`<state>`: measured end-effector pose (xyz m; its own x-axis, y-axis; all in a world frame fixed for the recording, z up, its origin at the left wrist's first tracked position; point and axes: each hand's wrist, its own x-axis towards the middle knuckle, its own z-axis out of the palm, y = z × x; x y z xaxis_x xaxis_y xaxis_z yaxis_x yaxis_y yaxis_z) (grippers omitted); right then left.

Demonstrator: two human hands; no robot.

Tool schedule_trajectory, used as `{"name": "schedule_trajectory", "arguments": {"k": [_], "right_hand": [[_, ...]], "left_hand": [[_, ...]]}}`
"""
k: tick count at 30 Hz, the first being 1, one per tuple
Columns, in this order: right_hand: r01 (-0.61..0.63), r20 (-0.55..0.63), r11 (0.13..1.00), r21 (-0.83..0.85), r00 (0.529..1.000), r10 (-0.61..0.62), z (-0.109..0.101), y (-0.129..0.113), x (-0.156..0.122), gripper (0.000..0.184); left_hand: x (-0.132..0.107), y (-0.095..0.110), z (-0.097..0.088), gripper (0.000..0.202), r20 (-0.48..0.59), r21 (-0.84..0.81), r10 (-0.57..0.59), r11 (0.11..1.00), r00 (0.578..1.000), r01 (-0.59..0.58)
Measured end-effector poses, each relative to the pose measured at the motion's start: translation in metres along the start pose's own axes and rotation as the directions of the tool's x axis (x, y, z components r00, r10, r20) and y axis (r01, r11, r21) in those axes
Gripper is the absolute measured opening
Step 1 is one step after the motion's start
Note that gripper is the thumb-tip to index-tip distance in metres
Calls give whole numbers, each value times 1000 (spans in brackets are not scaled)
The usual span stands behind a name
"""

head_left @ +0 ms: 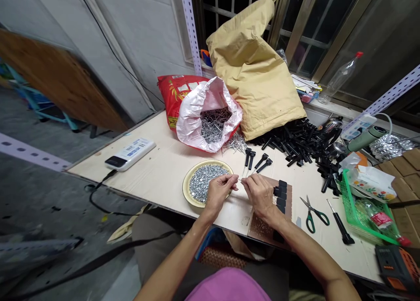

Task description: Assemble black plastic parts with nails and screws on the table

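Observation:
My left hand (219, 196) is closed in a pinch beside the bowl, and my right hand (259, 197) pinches close to it. Between their fingertips runs a thin metal pin (239, 180); any small part on it is hidden. The cream bowl (187, 195) below my left wrist is heaped with small silvery metal pieces (205, 178). Just beyond my hands lie several black plastic pieces with thin metal shafts (261, 161). Under my right forearm is a brown board (288, 200) with black blocks (281, 196) on it.
An open red-and-white bag (187, 121) of metal pins stands behind the bowl. A tan sack (259, 86) leans over a pile of black parts (302, 139). Scissors (311, 215), a screwdriver (341, 226) and a green basket (348, 204) lie rightward; a white power bank (131, 153) lies left.

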<state>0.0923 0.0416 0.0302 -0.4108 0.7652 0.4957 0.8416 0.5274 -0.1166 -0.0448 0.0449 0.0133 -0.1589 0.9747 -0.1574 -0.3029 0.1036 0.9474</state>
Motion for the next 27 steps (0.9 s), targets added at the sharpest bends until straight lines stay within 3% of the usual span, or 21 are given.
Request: {"name": "schedule_trajectory", "arguments": {"k": [7, 14, 20, 24, 27], "right_hand": [[-140, 120, 972, 191, 986, 119, 2, -2, 2, 16], [-161, 168, 969, 185, 977, 130, 8, 0, 2, 25], [-147, 153, 958, 245, 982, 112, 10, 1, 3, 19], [-182, 214, 960, 215, 967, 135, 11, 1, 4, 24], [-199, 207, 936, 290, 968, 141, 10, 1, 5, 16]], "left_hand": [[1, 1, 3, 33, -41, -84, -23, 996, 999, 19], [1, -2, 3, 35, -48, -120, -55, 992, 997, 49], [1, 0, 3, 35, -33, -126, -63, 990, 997, 58], [2, 0, 3, 35, -36, -128, -67, 990, 997, 62], [3, 0, 2, 34, -34, -141, -59, 989, 998, 54]]}}
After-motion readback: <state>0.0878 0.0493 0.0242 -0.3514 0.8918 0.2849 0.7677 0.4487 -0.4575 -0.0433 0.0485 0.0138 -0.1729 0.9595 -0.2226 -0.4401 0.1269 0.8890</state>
